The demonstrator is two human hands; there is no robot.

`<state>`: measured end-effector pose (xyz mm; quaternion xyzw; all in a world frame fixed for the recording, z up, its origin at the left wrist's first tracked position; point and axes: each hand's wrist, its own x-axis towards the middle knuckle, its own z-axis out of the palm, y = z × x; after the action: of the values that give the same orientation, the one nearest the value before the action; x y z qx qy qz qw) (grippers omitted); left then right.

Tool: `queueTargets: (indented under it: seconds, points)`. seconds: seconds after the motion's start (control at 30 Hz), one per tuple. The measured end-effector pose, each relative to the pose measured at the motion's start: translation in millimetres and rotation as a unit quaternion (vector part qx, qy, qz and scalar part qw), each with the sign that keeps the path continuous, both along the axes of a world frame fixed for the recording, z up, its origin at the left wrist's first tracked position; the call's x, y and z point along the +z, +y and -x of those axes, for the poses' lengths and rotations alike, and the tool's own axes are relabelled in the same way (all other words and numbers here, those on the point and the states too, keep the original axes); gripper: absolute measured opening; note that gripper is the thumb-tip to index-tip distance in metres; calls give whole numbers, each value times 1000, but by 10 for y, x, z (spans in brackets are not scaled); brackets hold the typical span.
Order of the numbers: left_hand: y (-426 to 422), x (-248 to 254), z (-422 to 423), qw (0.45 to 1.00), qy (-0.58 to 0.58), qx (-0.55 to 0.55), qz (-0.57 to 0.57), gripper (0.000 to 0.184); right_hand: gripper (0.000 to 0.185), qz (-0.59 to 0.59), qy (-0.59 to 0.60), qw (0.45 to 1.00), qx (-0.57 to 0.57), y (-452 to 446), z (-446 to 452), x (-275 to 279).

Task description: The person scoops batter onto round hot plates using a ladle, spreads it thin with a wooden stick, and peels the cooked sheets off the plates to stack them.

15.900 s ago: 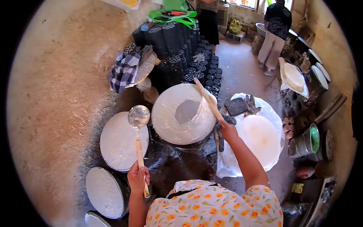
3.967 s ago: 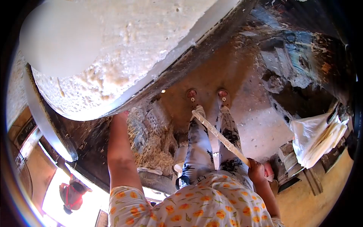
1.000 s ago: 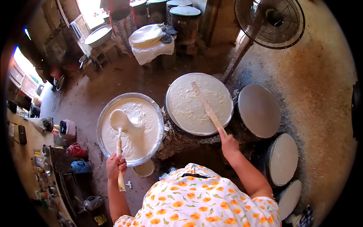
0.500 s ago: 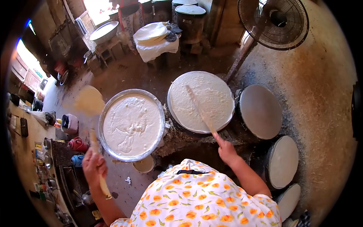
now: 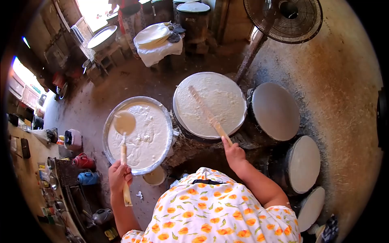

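Observation:
My left hand (image 5: 120, 176) is closed round the light handle of a ladle (image 5: 124, 122), whose round bowl is over the left part of a wide metal basin (image 5: 107, 150) of pale batter (image 5: 150, 139). A long flat wooden stick (image 5: 210, 118) is gripped in my right hand (image 5: 235, 155). The stick slants up and left across a round griddle covered with a pale layer (image 5: 219, 95). Right of that griddle stands a bare grey round griddle (image 5: 276, 111).
Two pale-topped drums (image 5: 304, 164) (image 5: 311, 208) curve down at the right. A standing fan (image 5: 288, 12) is at the top right. A cloth-covered stand (image 5: 160, 52) holds pale round sheets, with a person (image 5: 133, 24) behind it. Thermoses (image 5: 87, 177) are at the left.
Since half a second ago, my left hand has brought the ladle rightward from beyond the basin's left rim to over the batter. The stick's tip has shifted slightly left with my right hand.

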<state>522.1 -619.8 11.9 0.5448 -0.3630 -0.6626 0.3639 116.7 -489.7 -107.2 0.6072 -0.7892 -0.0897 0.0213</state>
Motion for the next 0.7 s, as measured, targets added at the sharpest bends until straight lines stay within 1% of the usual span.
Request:
queueTargets:
  seconds: [0.07,0.13,0.17,0.2,0.23,0.3,0.33,0.37,0.43,0.5,0.57,0.63,0.7]
  points:
    - [-99,-121,28,993,70,4,-99,8,58,8,1,999,-43,-121,91,23]
    - [-125,-149,57,993,64,2,-102,7,57,24,-31,997,-66,-149,195,37]
    - [-125,-123,58,993,56,1,-107,7,57,33,-82,993,-82,-104,233,75]
    - [-101,-17,68,996,47,-12,-80,7,58,65,-117,988,-71,-44,267,78]
    - [-94,75,58,996,45,5,-75,7,60,96,-154,982,-58,5,263,68]
    - [-135,256,77,998,-9,-50,-22,9,65,145,-211,966,-22,88,140,208]
    - [-156,358,139,997,-44,-56,-4,11,69,189,-248,950,8,116,51,276]
    - [-196,389,175,997,-44,-55,3,11,68,205,-259,943,28,131,-39,358]
    - [-296,434,299,990,-79,-110,48,13,67,217,-257,939,65,170,-149,395]
    - [-374,512,527,988,-66,-125,61,12,68,241,-265,930,84,195,-227,495]
    - [-409,589,822,977,-99,-159,101,9,67,263,-262,924,91,255,-220,601]
    - [-394,693,1191,969,-106,-191,119,7,66,291,-253,920,67,356,-151,623]
    - [-354,751,1609,955,-108,-220,168,7,64,325,-245,912,45,474,-19,617]
